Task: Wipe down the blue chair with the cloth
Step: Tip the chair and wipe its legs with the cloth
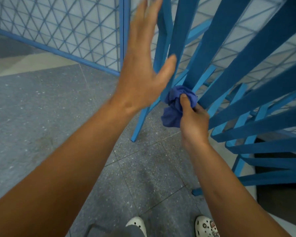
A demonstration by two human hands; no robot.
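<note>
Grey tiled floor (41,117), blue chair (246,74) tilted, right hand (193,120) grip bunching cloth (173,106), left hand (143,65) spread flat.

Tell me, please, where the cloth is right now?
The crumpled purple-blue cloth is bunched in the right hand, centre-right in the head view, pressed against the blue slatted chair.

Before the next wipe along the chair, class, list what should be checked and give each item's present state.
1. Cloth held firmly: ok, right hand has it bunched in its grip.
2. Cloth against the blue chair: ok, pressed where the slats meet.
3. Left hand steadying the chair: cannot tell, fingers straight and motion-blurred beside a slat.
4. Chair leg on the floor: ok.
5. Slats already clean: cannot tell.
</note>
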